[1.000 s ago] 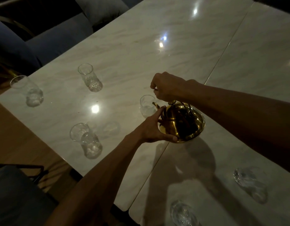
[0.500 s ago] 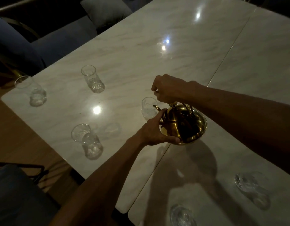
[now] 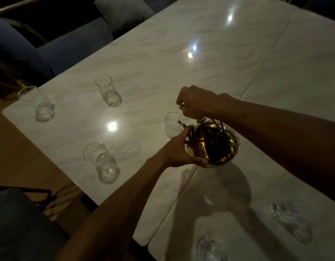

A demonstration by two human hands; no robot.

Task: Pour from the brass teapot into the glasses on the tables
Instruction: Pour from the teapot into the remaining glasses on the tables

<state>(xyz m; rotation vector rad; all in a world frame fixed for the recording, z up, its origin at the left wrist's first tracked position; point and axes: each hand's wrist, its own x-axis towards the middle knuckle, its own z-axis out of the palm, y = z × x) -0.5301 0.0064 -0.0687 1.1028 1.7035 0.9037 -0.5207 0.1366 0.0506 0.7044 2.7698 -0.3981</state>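
A shiny brass teapot (image 3: 213,146) hangs tilted over the seam between two marble tables, its spout reaching the rim of a small clear glass (image 3: 172,127). My right hand (image 3: 196,102) grips the teapot's wire handle from above. My left hand (image 3: 179,150) cups the pot's left side and underside. Three more clear glasses stand on the left table (image 3: 144,63): one at the far left corner (image 3: 37,104), one behind (image 3: 108,93) and one near the front edge (image 3: 101,162). Two glasses (image 3: 291,219) (image 3: 210,249) stand on the right table (image 3: 304,63).
Dark blue upholstered seats (image 3: 55,53) and a grey cushion (image 3: 125,12) line the far left side of the table. Another dark chair (image 3: 17,223) stands at the lower left on a wooden floor. Bright lamp reflections dot the marble.
The teapot has stayed over the same glass, rising slightly. Both hands keep their hold. The view has shifted a little.
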